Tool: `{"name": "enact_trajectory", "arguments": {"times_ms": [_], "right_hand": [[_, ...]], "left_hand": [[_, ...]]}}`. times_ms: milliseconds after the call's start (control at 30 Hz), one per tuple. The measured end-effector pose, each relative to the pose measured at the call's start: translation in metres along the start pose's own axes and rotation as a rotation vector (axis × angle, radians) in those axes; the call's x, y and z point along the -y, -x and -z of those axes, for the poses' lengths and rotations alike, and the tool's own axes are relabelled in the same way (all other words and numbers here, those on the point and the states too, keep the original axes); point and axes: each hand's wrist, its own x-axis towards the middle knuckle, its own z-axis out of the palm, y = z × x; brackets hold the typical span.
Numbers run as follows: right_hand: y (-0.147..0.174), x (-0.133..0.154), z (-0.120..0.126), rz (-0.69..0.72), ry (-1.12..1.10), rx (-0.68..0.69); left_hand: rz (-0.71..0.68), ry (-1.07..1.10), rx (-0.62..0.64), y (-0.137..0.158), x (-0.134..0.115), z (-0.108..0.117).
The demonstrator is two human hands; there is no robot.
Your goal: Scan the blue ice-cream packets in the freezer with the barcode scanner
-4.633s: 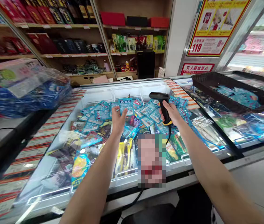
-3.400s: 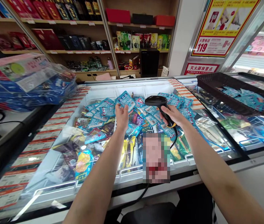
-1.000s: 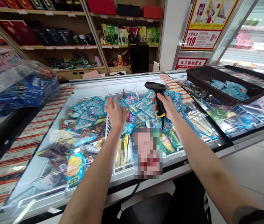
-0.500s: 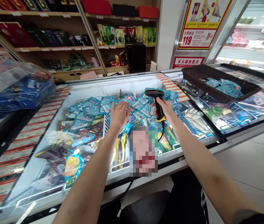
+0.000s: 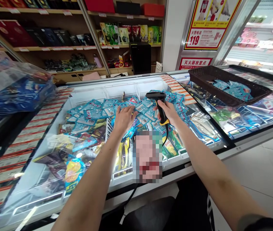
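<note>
My right hand is wrapped round the handle of a black and yellow barcode scanner, its head turned to the left above the packets. A cable hangs from the scanner's base. My left hand lies palm down with fingers stretched forward, at the near edge of many flat blue packets. Its fingertips seem to touch the packets there; nothing shows in its grip. The packets are spread over the glass lid of a chest freezer, some overlapping, several showing printed barcodes.
A dark brown basket with more blue packets stands at the right. A plastic-wrapped bundle sits at the left. Price-label strips run along the glass. A blurred patch lies near the front edge. Shelves with goods stand behind.
The scanner in my right hand has shifted slightly left. My left hand has moved a little, its fingers staying stretched out over the packets.
</note>
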Motion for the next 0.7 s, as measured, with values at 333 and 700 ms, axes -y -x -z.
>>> {"name": "enact_trajectory", "arguments": {"times_ms": [333, 700], "right_hand": [[-0.005, -0.006, 0.003, 0.031, -0.022, 0.042], [-0.004, -0.004, 0.003, 0.017, 0.035, 0.052]], "left_hand": [[0.135, -0.077, 0.039, -0.019, -0.011, 0.000], [0.443, 0.214, 0.082, -0.031, -0.011, 0.007]]}}
